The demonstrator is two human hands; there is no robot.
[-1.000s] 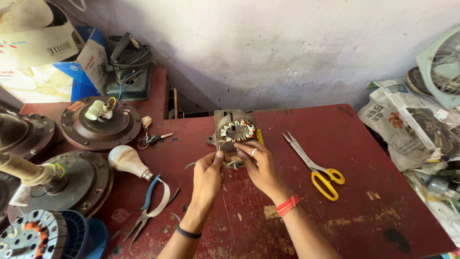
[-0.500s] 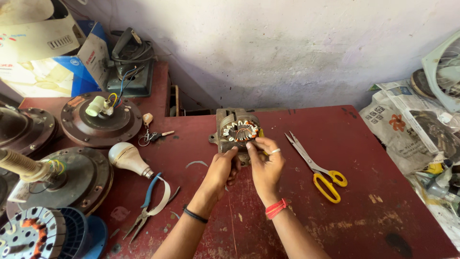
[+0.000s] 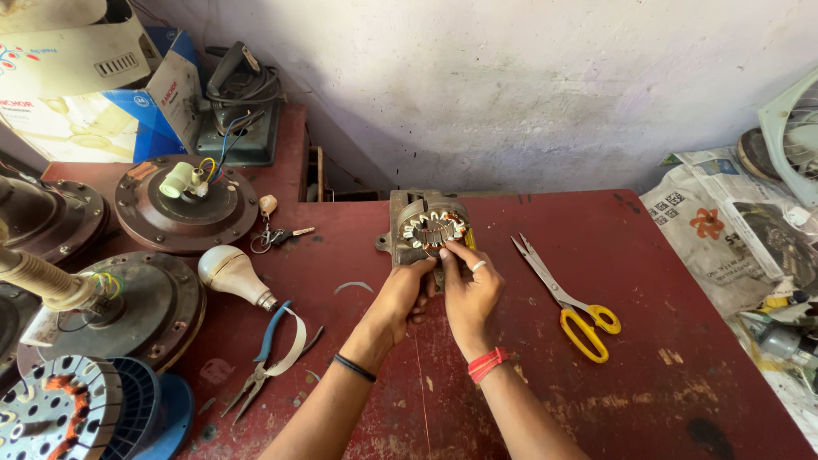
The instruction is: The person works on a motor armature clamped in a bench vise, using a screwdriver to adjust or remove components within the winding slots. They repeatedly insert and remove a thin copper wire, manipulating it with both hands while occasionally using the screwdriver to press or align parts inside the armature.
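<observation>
Near the back edge of the worn red tabletop (image 3: 648, 341), against a rough whitewashed wall (image 3: 511, 85), stands a round motor core (image 3: 430, 228) with copper windings in slotted metal, clamped in a grey vise (image 3: 407, 215). The left hand (image 3: 400, 294) curls closed on the core's lower rim; the right hand (image 3: 469, 290) pinches its front edge with fingertips. Yellow-handled scissors (image 3: 569, 300) lie toward the right edge, blue pliers (image 3: 268, 349) and a white bulb (image 3: 230, 273) toward the left. Both hands sit slightly closer together than half a second ago.
</observation>
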